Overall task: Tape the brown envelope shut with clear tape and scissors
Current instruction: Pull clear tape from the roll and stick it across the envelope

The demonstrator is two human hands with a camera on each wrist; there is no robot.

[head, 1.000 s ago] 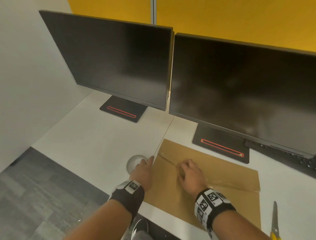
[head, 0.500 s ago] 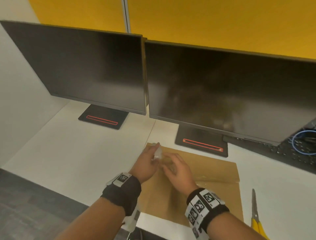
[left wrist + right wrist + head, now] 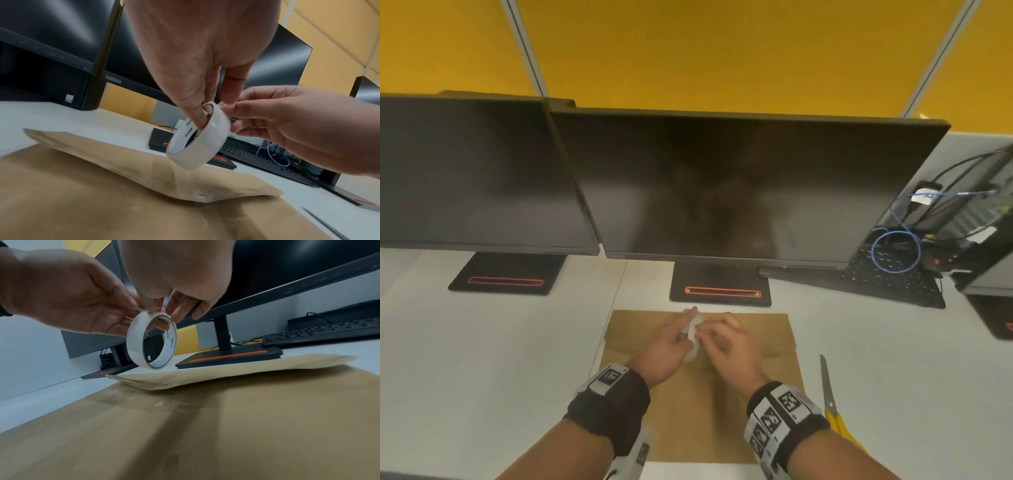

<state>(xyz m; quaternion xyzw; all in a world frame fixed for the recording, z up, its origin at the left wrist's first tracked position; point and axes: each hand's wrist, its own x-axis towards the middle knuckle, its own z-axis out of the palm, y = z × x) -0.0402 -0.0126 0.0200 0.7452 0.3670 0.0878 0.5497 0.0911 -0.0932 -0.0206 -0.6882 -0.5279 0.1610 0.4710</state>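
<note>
Grips the tape roll (image 3: 198,136) with the left hand (image 3: 669,346): one finger hooked through the core, the others curled against the outside. Picks at the roll's upper rim with the right hand (image 3: 729,346), thumb and forefinger nearly closed in a pinch. Cannot tell whether a free end is already caught between them.

Holds the roll in the air, directly above the brown envelope (image 3: 698,411) and clear of it. Leaves the flap (image 3: 123,155) below the fingertips folded over but bowed up, not pressed flat. Leaves the scissors (image 3: 828,394) on the desk (image 3: 482,359), off to the right of the right fingers and well apart, untouched.

Likely trouble from here:
- Missing the end: clear film on a clear roll, hard to see, so possibly scraping at the wrong spot or tearing off a sliver.
- Pulling too fast with only one finger in the core: risk of the roll spinning, twisting or slipping off.
- Freeing a strip with neither hand spare: risk of it curling back and sticking to itself or to skin before reaching the scissors.
- Laying tape over a raised flap: risk of wrinkles, trapped air and a weak seal.
</note>
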